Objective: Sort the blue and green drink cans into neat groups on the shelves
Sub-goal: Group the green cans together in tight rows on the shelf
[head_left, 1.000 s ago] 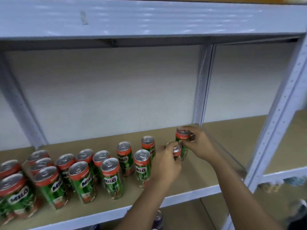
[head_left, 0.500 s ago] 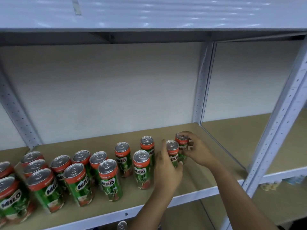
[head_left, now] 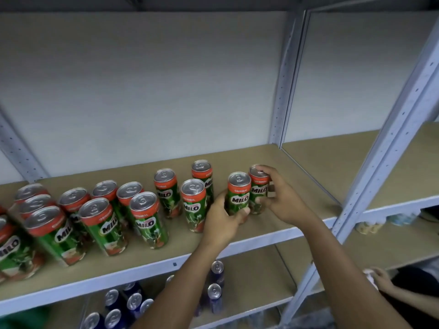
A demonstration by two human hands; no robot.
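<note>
On the middle shelf [head_left: 297, 227], at the right end of the green row, each hand was wrapped around one green can. The left hand [head_left: 223, 224] clasped the front can [head_left: 238, 194] low on its body, thumb across the label; the right hand [head_left: 283, 199] curled over the back can [head_left: 259, 186], fingers [head_left: 267, 170] hooked on the rim. Both cans stood upright on the board, touching each other between the two grips. Just left of the left hand stood a pair of green cans [head_left: 193, 203], and further left the rest of the green group [head_left: 102, 222] ran in loose twos. Below the grips, on the lower shelf, blue cans [head_left: 215, 296] sat in their own cluster.

The risk, as I judged it, lay in the crowding: the left wrist sat very near the neighbouring pair, so a sideways nudge could tip them and knock over the row beyond. The tall, narrow cans would topple readily if pushed from high up, as the right hand's rim hold might do. Pressing the two held cans together unevenly could also skew them out of line
</note>
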